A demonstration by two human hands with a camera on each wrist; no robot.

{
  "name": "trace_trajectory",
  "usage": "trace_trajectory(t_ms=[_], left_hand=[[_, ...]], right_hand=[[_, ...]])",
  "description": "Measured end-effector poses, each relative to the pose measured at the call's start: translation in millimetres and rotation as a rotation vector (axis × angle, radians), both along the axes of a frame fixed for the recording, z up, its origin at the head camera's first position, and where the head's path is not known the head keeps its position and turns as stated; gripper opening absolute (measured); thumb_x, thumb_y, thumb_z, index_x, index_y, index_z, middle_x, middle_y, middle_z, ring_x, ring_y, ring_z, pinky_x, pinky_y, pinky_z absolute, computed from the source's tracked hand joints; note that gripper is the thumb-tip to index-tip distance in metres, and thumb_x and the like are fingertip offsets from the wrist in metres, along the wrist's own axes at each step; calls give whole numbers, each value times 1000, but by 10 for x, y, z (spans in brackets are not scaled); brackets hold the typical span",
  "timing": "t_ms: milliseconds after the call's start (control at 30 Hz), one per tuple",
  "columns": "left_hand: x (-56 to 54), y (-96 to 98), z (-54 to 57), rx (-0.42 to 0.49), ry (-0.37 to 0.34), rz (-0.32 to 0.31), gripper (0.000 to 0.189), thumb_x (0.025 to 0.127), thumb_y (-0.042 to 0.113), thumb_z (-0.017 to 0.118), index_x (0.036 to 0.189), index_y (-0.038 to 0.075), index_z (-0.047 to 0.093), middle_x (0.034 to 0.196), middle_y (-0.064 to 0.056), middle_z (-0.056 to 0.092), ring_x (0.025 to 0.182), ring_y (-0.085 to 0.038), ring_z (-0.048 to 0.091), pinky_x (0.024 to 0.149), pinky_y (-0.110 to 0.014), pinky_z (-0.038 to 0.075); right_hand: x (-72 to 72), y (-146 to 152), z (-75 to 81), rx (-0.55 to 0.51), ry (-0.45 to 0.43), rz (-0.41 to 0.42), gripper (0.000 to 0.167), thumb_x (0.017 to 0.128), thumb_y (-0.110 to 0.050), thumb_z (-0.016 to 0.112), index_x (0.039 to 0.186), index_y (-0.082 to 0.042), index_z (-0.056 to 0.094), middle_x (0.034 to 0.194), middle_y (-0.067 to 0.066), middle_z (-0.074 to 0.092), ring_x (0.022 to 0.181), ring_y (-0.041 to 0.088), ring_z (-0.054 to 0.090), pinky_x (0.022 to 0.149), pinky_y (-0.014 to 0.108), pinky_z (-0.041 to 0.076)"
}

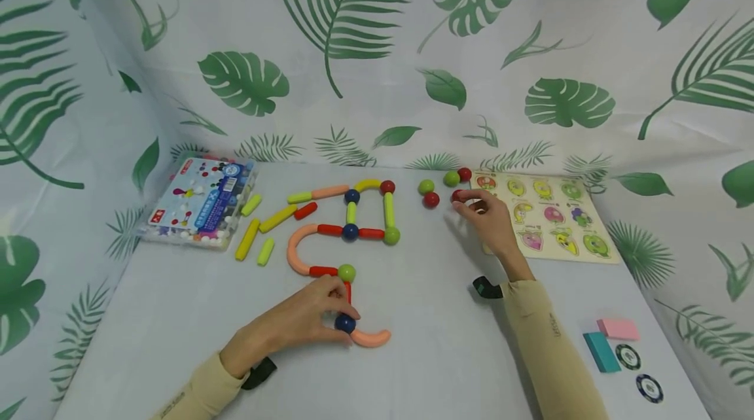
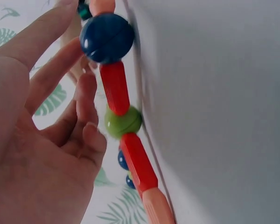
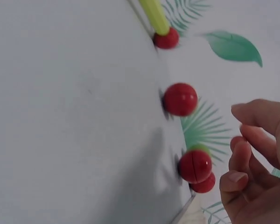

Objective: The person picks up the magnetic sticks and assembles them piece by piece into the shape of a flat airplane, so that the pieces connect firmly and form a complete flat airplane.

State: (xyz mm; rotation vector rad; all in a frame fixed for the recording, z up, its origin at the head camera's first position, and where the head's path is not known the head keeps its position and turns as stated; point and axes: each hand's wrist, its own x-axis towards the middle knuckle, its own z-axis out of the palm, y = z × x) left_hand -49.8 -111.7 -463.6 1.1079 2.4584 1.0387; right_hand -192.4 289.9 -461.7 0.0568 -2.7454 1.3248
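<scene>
In the head view my left hand (image 1: 306, 316) is at a dark blue ball (image 1: 345, 323), thumb and index finger spread on either side. The left wrist view shows a gap between the thumb and this ball (image 2: 107, 38); whether the index finger touches it is unclear. A red rod (image 2: 115, 88) joins it to a green ball (image 2: 123, 122), and a curved peach rod (image 1: 372, 339) extends from its other side. At the back right my right hand (image 1: 490, 218) hovers by a red ball (image 3: 195, 166), thumb and fingers apart and holding nothing.
Joined rods and balls, including another blue ball (image 1: 350, 231), run across the middle. Loose yellow rods (image 1: 247, 239) lie near a plastic box (image 1: 197, 201). Beside the right hand are another red ball (image 1: 431, 199), green balls (image 1: 427, 186) and a fruit-picture board (image 1: 554, 214). Blocks (image 1: 602, 352) lie front right.
</scene>
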Motion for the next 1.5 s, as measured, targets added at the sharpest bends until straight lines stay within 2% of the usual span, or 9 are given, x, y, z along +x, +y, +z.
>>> trace_trajectory(t_ms=[167, 333, 533, 700, 867, 1000, 1200, 1367, 1500], left_hand=[[40, 72, -50, 30, 137, -11, 28, 78, 43, 87, 100, 27, 79, 109, 6, 54, 98, -9, 43, 87, -26, 39], [70, 134, -114, 41, 230, -28, 25, 77, 45, 86, 95, 29, 79, 114, 1, 59, 106, -15, 46, 94, -34, 40], [69, 159, -167, 66, 259, -40, 20, 79, 40, 86, 94, 30, 80, 112, 7, 65, 119, -17, 48, 105, -48, 36], [33, 163, -179, 73, 268, -71, 18, 80, 37, 85, 94, 27, 80, 98, 17, 71, 117, -16, 53, 109, -53, 32], [14, 156, -173, 51, 236, -84, 20, 80, 37, 84, 97, 26, 81, 96, 19, 73, 117, -15, 53, 111, -55, 29], [21, 155, -161, 33, 281, -93, 24, 79, 37, 85, 99, 23, 81, 97, 15, 74, 117, -16, 55, 112, -57, 31], [36, 168, -159, 22, 301, -111, 22, 79, 34, 85, 96, 20, 81, 97, 12, 73, 117, -16, 56, 117, -58, 30], [40, 169, -142, 37, 175, -128, 22, 81, 28, 85, 99, 16, 81, 99, 8, 74, 120, -16, 59, 122, -52, 27], [47, 162, -132, 46, 69, -116, 22, 83, 25, 83, 102, 15, 80, 105, 8, 73, 123, -14, 59, 123, -46, 26]], right_hand=[[-153, 100, -24, 3, -61, -75, 49, 94, -46, 70, 130, -13, 65, 129, 9, 60, 100, 20, 54, 74, 23, 45], [-235, 134, -83, 46, -116, -77, 51, 95, -44, 70, 135, -14, 61, 133, 11, 58, 99, 23, 55, 72, 22, 47], [-281, 133, -136, 87, -131, -61, 48, 97, -39, 69, 137, -15, 60, 123, 14, 61, 94, 24, 54, 70, 24, 46], [-286, 138, -170, 96, -124, -68, 48, 96, -37, 70, 137, -14, 60, 122, 12, 62, 92, 22, 53, 68, 22, 44], [-246, 107, -194, 100, -122, -73, 50, 94, -39, 73, 135, -13, 62, 112, 11, 62, 87, 21, 52, 64, 22, 42], [-155, 79, -221, 135, -115, -38, 49, 93, -42, 73, 133, -14, 64, 104, 10, 60, 85, 21, 51, 64, 25, 41], [137, 11, -245, 147, -114, 41, 48, 92, -48, 73, 128, -17, 65, 91, 8, 60, 83, 22, 52, 67, 29, 41], [431, -122, -257, 84, -140, 141, 46, 91, -46, 74, 127, -19, 66, 90, 6, 59, 83, 19, 53, 65, 25, 41], [671, -290, -252, 27, -162, 263, 41, 90, -40, 77, 125, -21, 66, 86, 4, 59, 81, 17, 54, 66, 24, 43]])
